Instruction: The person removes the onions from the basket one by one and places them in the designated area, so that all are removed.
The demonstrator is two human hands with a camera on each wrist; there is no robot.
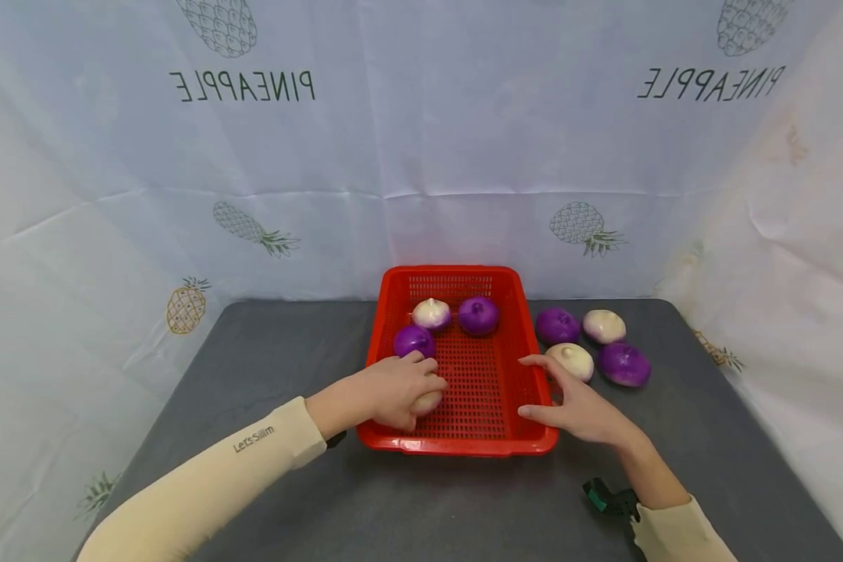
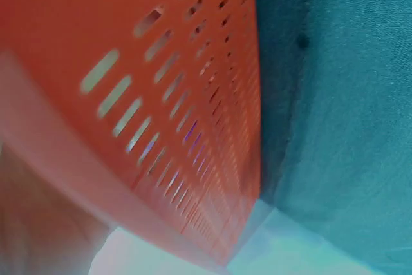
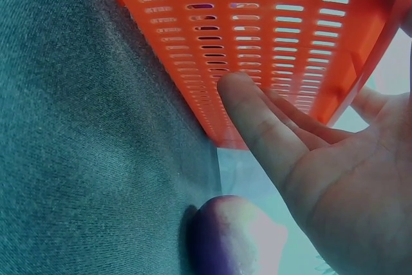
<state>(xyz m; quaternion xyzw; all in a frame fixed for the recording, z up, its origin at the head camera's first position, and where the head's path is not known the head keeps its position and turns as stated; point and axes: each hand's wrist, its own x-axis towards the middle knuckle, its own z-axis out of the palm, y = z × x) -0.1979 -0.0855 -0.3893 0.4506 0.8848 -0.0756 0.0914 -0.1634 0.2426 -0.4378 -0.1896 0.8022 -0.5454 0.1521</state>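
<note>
A red slotted basket (image 1: 464,441) stands mid-table; its wall fills the left wrist view (image 2: 193,94) and the top of the right wrist view (image 3: 270,30). My left hand (image 1: 421,390) reaches into its near left corner with fingers curled over a cream-white onion (image 1: 427,403). Also in the basket lie a purple onion (image 1: 414,341), a second purple onion (image 1: 478,315) and a white onion (image 1: 432,313). My right hand (image 1: 527,386) is open with straight fingers (image 3: 257,120) against the basket's outer right wall and holds nothing.
On the dark grey table (image 1: 253,367), right of the basket, lie two purple onions (image 1: 557,325) (image 1: 624,364) and two white ones (image 1: 603,325) (image 1: 570,360). A purple onion (image 3: 232,236) sits just below my right palm. A pineapple-print sheet (image 1: 421,156) walls the back and sides.
</note>
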